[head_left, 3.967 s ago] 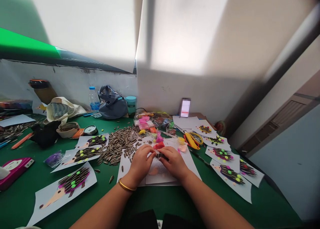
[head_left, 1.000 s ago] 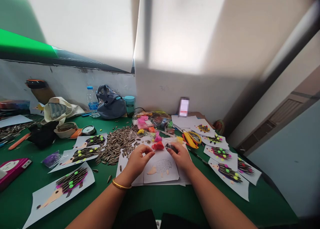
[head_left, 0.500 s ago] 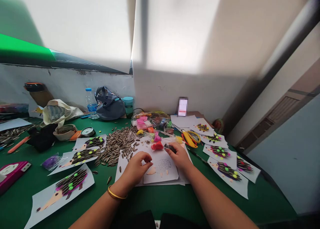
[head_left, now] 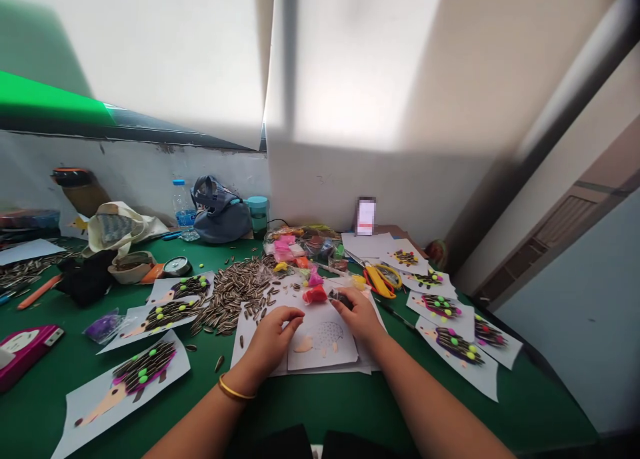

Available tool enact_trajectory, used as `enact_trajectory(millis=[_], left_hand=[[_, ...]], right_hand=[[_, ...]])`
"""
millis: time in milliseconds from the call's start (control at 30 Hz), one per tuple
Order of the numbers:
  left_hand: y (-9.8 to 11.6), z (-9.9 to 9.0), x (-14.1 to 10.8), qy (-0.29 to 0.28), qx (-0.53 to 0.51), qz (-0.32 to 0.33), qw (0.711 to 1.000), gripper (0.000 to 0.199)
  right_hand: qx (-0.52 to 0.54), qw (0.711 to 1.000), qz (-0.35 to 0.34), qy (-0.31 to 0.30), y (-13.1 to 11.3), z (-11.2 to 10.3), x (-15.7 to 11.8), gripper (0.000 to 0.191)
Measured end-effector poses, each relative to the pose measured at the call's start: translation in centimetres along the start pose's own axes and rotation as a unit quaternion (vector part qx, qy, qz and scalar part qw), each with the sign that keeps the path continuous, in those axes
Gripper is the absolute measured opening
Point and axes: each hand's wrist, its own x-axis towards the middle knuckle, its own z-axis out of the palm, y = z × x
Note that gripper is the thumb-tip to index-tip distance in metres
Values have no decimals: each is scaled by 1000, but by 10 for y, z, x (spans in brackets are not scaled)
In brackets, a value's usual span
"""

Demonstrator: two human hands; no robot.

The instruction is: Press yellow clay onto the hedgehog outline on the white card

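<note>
My left hand (head_left: 274,333) hovers over the left edge of a white drawing sheet (head_left: 323,360), thumb and forefinger pinched together; whatever lies between them is too small to make out. On the sheet is a hedgehog outline (head_left: 325,333) with a patterned back and peach-coloured clay on its snout and feet. At the sheet's upper right, my right hand (head_left: 359,313) is closed on a small dark packet of clay (head_left: 342,298) in clear wrap. Just left of that packet lies a red clay packet (head_left: 315,294).
A heap of sunflower seeds (head_left: 233,292) spreads left of the papers. Finished hedgehog pictures lie on both sides, one at the front left (head_left: 125,392). Yellow-handled scissors (head_left: 380,281), bagged clay (head_left: 285,245) and a propped phone (head_left: 366,217) stand beyond the hands.
The dark speck seen at my left fingertips earlier no longer shows clearly. My left fingers have shifted slightly; my right hand stays on the dark packet.
</note>
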Motion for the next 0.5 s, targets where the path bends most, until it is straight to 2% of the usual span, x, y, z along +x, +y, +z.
enact_trajectory(millis=[133, 333, 500], left_hand=[[-1, 1, 0, 1, -5, 11, 1000, 15], [4, 1, -1, 3, 0, -7, 1000, 7], [8, -3, -1, -27, 12, 0, 1000, 17]], right_hand=[[-4, 1000, -8, -1, 1, 1, 0, 24], [-11, 1000, 1, -8, 1, 1, 0, 26], [-10, 1000, 0, -5, 1, 1, -1, 25]])
